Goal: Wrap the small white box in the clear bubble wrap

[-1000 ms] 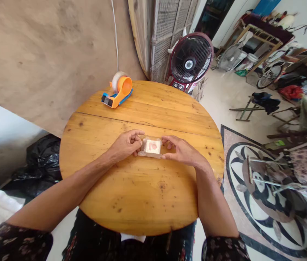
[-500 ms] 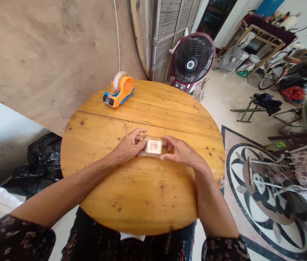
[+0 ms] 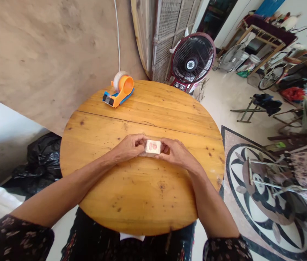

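A: What's w/ the hands rn?

B: Left hand [image 3: 128, 146] and right hand [image 3: 175, 152] are both closed on a small white packet [image 3: 152, 146] w/ a red mark on top, one at each end, fingers curled in over its sides. It sits between them, on or just off the surface [image 3: 142, 195], near the middle, a bit toward the far edge. Can't tell if it's lifted.

A: Which step, judging by that?

B: Looks like the person is pressing or folding the wrapping tight round the packet. A guess only, the fingers hide the ends.

A: What would the next move call for?

B: Prob. one hand pinning the folds so they don't spring open, leaving the other free. Needs a firm pinch, no sliding.

A: Pose?

B: Both forearms come in from the near edge and angle toward each other, wrists low over the wood, knuckles up, thumbs on the near side.

A: Anything else around?

B: An orange tape dispenser [image 3: 118, 90] lies by the far-left edge, well apart from the hands. A floor fan [image 3: 192, 59] stands beyond the far edge, and a black bag [image 3: 43, 159] lies on the floor to the left.
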Demonstrator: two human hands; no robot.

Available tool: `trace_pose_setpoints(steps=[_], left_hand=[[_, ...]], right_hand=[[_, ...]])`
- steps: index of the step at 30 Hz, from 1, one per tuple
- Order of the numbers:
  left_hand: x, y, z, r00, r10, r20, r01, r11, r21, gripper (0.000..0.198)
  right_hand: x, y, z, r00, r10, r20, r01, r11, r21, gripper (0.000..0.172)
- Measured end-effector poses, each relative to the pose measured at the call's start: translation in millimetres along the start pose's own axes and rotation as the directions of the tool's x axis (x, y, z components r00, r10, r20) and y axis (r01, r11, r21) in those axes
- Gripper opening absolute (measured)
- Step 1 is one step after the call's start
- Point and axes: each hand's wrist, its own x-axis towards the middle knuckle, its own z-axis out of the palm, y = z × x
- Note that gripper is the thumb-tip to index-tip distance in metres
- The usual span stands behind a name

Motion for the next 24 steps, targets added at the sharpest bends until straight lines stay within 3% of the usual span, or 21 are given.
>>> trace_pose_setpoints(steps=[3,6,12,17,20,24], left_hand=[[-3,5,-8.3,0.996,-0.004,0.084,0.011,0.997,-0.075,0.061],[-6,7,-12.1,0.992,0.021,0.121,-0.014,0.999,-0.052,0.067],[-7,4,-7.7,0.987,0.062,0.146,-0.078,0.991,0.112,0.048],[-9,8,-6.5,0.986,0.056,0.154,-0.072,0.992,0.101,0.033],[-8,7,-6.0,0.988,0.058,0.145,-0.07,0.994,0.085,0.035],[-6,-2,-7.1,0.991,0.083,0.107,-0.093,0.992,0.086,0.061]], right_hand=[[-2,5,-2,1.0,0.012,0.022,-0.013,1.0,0.014,0.059],[-3,8,-3,0.999,0.038,0.017,-0.039,0.999,0.01,0.076],[0,2,0,1.0,0.0,-0.003,0.0,1.0,-0.018,0.051],[1,-4,0,1.0,-0.028,0.0,0.028,0.999,-0.034,0.029],[0,-5,-1,1.0,-0.027,0.004,0.027,0.998,-0.053,0.031],[-4,-2,-4,1.0,0.003,0.017,-0.002,0.997,-0.081,0.059]])
